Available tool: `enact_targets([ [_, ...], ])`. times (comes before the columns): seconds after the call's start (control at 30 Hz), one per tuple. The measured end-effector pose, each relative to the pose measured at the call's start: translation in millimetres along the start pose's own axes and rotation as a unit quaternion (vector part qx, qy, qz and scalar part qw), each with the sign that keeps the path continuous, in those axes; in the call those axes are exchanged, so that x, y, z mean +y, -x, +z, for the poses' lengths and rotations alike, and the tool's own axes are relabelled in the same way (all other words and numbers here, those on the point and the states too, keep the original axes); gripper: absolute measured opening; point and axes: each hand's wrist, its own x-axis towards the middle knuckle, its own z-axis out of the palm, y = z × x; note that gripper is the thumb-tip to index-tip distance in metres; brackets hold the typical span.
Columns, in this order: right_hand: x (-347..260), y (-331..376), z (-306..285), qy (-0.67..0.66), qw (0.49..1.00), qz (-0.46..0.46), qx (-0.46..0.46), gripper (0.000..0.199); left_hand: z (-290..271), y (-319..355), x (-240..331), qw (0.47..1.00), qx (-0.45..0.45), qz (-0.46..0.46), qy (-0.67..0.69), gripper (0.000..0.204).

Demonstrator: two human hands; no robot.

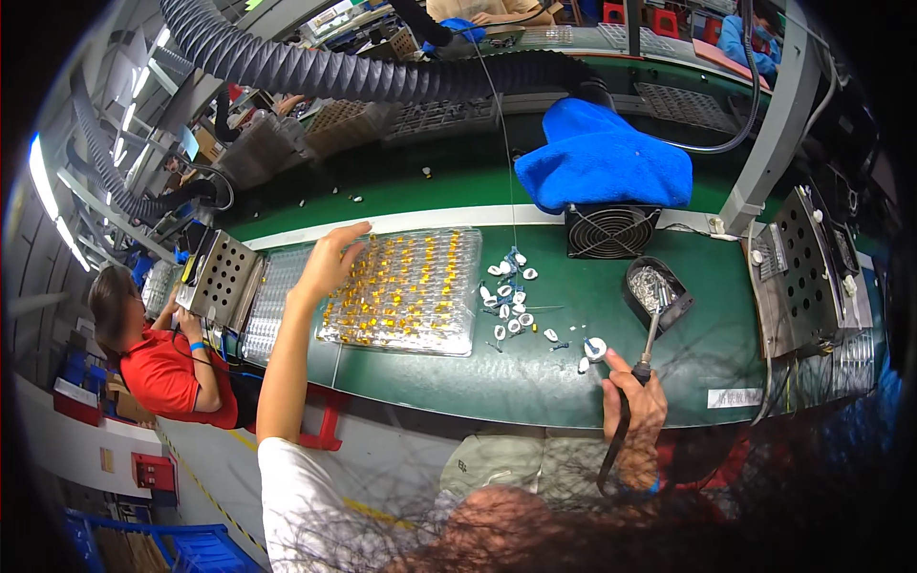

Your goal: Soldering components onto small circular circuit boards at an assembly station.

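Observation:
My left hand [330, 265] reaches over the left part of a clear plastic tray [463, 339], its fingers apart and nothing visible between them. Rows of small yellow-orange parts [401, 286] fill the tray. A soldering iron [644, 371] is gripped in my right hand [638, 411], its metal shaft pointing up to an open black box [680, 313] of silvery metal shavings. My right index finger stretches toward a round white piece [595, 349] with a dark blue part on it; whether they touch I cannot tell. Several small white-and-blue pieces [506, 296] lie loosely grouped between tray and box.
Behind the box stands a black fan [611, 231] with a blue cloth [607, 158] over it. A perforated metal box [807, 272] is at the right, another [222, 277] at the left beside a person in red [186, 377]. A ribbed hose [315, 72] crosses above the green bench [401, 382].

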Motion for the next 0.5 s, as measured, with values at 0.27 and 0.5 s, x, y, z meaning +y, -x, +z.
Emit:
enact_targets([
  [0.27, -1.3, -0.9, -1.5, 0.01, 1.0, 0.007, -0.005, 0.018, 7.9, -15.5, 0.8, 0.997, -0.039, -0.065, -0.016, 0.026],
  [0.5, -1.2, -0.4, -1.0, 0.001, 1.0, -0.001, 0.006, 0.018, 14.5, -19.5, -3.7, 0.994, -0.019, -0.079, 0.067, 0.024],
])
